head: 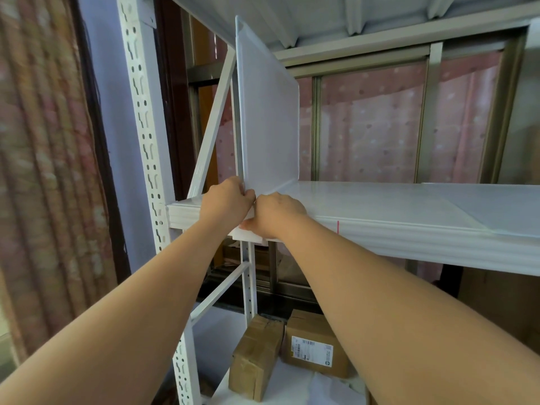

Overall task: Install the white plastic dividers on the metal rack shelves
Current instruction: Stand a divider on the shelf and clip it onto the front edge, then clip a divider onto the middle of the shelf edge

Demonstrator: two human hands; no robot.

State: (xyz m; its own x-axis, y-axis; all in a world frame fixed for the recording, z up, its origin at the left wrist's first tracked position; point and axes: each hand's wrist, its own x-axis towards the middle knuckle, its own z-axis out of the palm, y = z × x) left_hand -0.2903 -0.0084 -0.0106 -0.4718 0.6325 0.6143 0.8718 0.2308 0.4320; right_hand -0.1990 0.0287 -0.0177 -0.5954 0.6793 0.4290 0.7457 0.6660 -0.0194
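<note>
Cardboard boxes: two brown parcels, one taped (257, 355) and one labelled (315, 343), lie side by side on the lower shelf below my forearms.
Front post: the white slotted metal upright (143, 127) stands at my left and carries the shelf's left end.
Left hand: my left hand (226, 200) is at the front lip of the shelf, fingers curled, pinching the bottom of the divider's front edge.
Right hand: my right hand (277, 213) touches the left one, knuckles up, fingers folded over the divider's base and thumb below, holding the white foot (248, 235) that hangs over the lip.
Divider: the white, slightly see-through plastic divider (267, 121) stands on edge near the left end of the middle shelf (394, 229).
Divider direction: its front edge is vertical and rises to just under the shelf above (292, 16); its base runs front to back, straight away from me; its broad faces look left and right.
Long axis: it appears to be the upright one, though the wide lens makes that uncertain.
Shelf top: frosted liner sheets (482, 206) lie flat on it to the right of the divider.
Side brace: a white diagonal bar (213, 121) slants upward just left of the divider.
Behind: a metal window frame (429, 112) with a pink dotted curtain (371, 127) behind it.
</note>
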